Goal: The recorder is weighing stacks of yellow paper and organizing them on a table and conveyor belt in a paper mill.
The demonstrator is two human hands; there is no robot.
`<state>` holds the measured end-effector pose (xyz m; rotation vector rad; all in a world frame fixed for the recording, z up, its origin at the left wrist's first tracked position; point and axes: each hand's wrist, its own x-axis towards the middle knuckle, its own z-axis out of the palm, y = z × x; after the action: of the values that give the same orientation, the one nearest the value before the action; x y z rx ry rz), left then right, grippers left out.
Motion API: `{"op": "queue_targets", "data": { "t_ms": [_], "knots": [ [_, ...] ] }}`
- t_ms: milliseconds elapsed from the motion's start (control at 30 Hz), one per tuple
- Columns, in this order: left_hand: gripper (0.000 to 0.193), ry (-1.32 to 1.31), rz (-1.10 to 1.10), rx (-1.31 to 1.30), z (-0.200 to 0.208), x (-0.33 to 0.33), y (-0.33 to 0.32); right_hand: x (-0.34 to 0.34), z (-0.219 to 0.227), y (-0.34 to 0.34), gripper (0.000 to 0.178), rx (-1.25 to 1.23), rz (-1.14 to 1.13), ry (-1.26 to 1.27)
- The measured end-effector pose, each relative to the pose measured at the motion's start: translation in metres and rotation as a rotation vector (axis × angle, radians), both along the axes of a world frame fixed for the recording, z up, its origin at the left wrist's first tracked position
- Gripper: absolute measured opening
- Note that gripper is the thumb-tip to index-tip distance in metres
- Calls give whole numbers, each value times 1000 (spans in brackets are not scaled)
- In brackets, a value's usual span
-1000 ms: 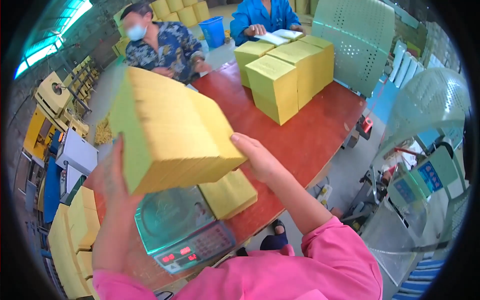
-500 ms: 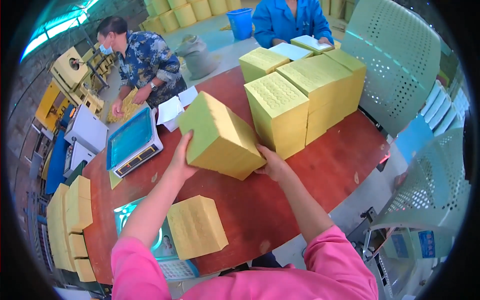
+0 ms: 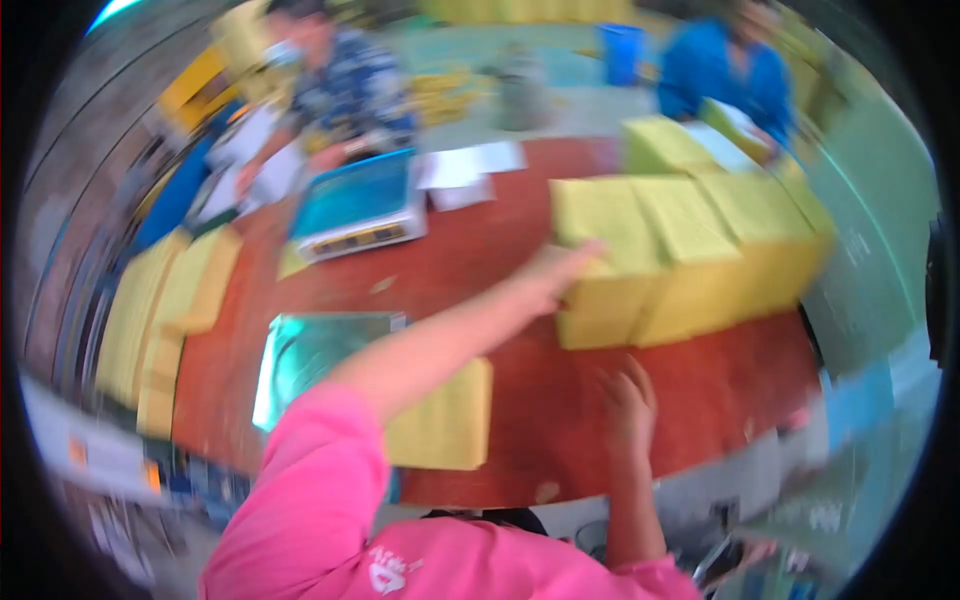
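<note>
The left hand (image 3: 570, 275) is at the near left side of a tall yellow paper stack (image 3: 610, 305). Its fingers reach the stack's edge, maybe to push it straight or keep it from sliding. The picture is blurry, so I cannot tell if the hand grips it or only leans on it.

The right hand (image 3: 628, 395) holds nothing. Its fingers are spread apart over the red counter (image 3: 540, 420), just in front of the stacks and not touching them.

The tall stack stands upright at the left end of a row. The other yellow stacks (image 3: 690, 290) sit side by side next to it. Packed close like that, they probably help each other stay up.

Nearer the person, another yellow block (image 3: 445, 420) lies flat, just beside a shiny teal scale (image 3: 310, 355). The left arm crosses over there and hides where they meet. The scale sits close to the body, perhaps so it is easy to reach.

Farther back is a second scale (image 3: 360, 200) with a blue tray, and white papers (image 3: 455, 180) lie near it. Across the counter, a person in blue (image 3: 695, 65) has a hand by a tilted block (image 3: 735, 125), maybe to hold it up.
</note>
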<state>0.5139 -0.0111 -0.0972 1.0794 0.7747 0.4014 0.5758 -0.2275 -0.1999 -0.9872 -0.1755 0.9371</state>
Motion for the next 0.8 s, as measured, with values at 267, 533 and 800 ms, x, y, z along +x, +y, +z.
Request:
{"op": "queue_targets", "data": {
  "t_ms": [267,533,800],
  "knots": [
    [90,23,72,713,45,-109,-22,-97,83,-9,37,216,26,-391],
    [72,307,478,792,19,-543,-40,-335,108,23,21,490,696,-450],
    [68,1042,1106,515,-39,-965,-70,-598,54,56,23,83,1195,-151]
  ]
}}
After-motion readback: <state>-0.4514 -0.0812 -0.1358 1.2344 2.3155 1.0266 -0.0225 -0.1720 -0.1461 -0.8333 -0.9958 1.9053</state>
